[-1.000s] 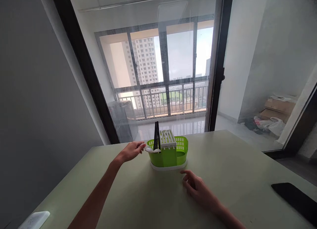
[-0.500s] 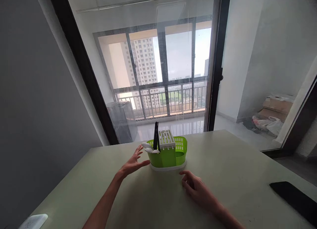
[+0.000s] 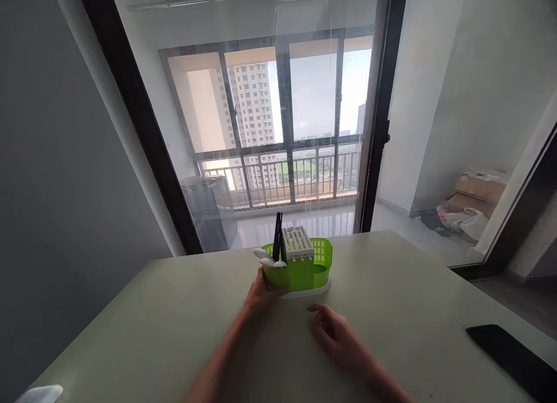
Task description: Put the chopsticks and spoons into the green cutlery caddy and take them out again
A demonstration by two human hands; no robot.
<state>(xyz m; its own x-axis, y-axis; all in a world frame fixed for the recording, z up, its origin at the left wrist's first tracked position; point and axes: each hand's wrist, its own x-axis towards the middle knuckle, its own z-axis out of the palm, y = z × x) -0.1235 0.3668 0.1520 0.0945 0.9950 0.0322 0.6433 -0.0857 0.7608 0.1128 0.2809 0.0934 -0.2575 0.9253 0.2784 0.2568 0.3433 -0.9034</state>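
A green plastic cutlery caddy (image 3: 301, 274) with a white base stands on the table. White spoons (image 3: 270, 259) and black chopsticks (image 3: 277, 237) are in its left part, and a white slotted rack (image 3: 298, 242) covers its middle. Around the caddy's lower left end is my left hand (image 3: 261, 292), thumb across the front and the other fingers mostly hidden behind. My right hand (image 3: 331, 332) hovers or rests just in front of the caddy, apart from it. Its fingers are loosely curled, with a gap to the thumb and nothing visible between them.
A black flat object (image 3: 513, 356) lies on the pale table (image 3: 174, 321) at the right. At the near left corner is a white object (image 3: 43, 393), cut off by the frame. Beyond the table's far edge stands a dark-framed glass door (image 3: 369, 176).
My left hand has moved right and closed on the caddy's left end, from spread fingers beside it. My right hand has barely moved. The view has shifted slightly.
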